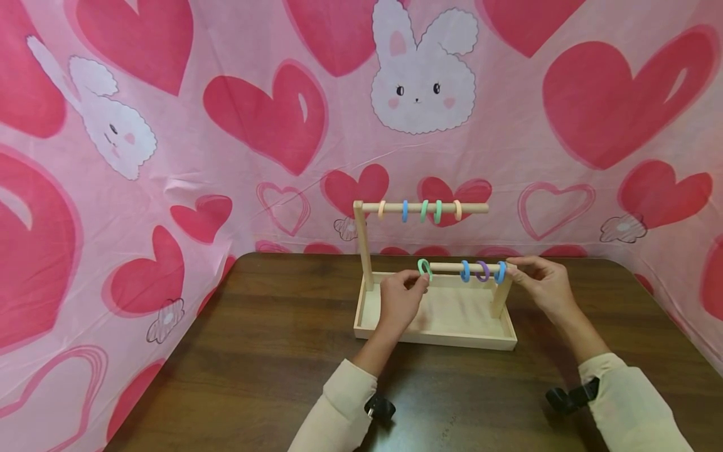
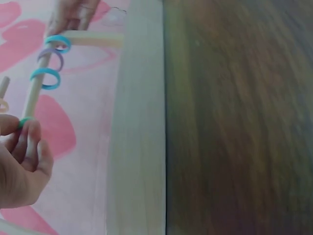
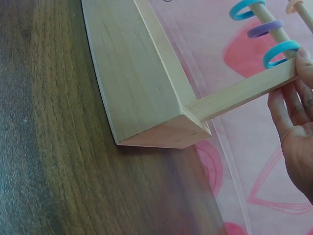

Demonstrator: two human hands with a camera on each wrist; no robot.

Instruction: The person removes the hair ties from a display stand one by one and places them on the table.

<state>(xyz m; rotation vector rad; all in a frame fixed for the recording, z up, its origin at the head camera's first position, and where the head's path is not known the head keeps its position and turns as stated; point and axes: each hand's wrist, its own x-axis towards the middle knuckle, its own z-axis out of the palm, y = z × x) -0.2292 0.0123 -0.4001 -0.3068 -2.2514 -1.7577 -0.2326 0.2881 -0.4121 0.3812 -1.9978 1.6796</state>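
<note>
While the left hand (image 1: 400, 300) is pinching a green ring (image 1: 425, 269) right at the left end of the near rod (image 1: 446, 267), the right hand (image 1: 546, 289) is gripping the wooden post (image 1: 501, 301) at that rod's right end, so the hands are sitting apart. Can't tell if the green ring is looping the rod's tip or just touching it, tbh. A blue ring (image 1: 465, 271), a purple ring (image 1: 482, 271) and another blue ring (image 1: 500, 272) are hanging further right. On the far rod (image 1: 479, 208), five more rings (image 1: 405, 211) are dangling. Everything's standing over a wooden tray (image 1: 452, 340).
</note>
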